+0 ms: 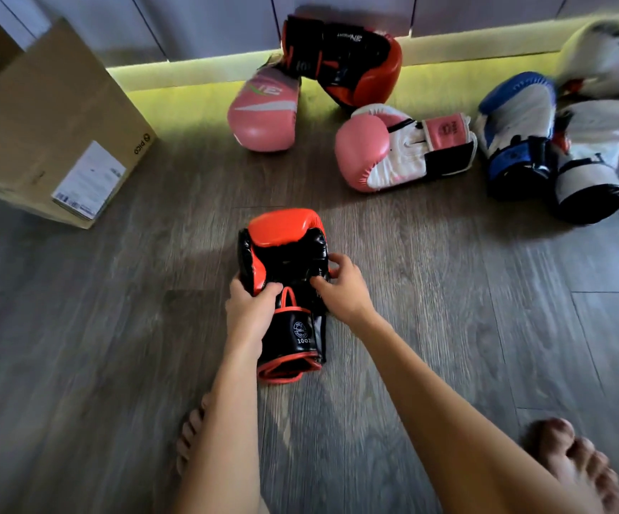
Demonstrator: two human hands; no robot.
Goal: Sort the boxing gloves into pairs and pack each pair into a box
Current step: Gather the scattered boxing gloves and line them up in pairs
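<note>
On the floor (78,346), both hands, left hand (250,309) and right hand (341,287), grip the red-black glove (285,261), fingers curled around its sides, steadying it for pairing with its mate (341,61).

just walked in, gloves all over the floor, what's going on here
A person is sorting boxing gloves on the floor. Both the left hand and the right hand grip a red and black glove. Its likely mate leans by the wall, next to two pink gloves, a blue and white glove and two white gloves. A cardboard box stands at the left.
</note>
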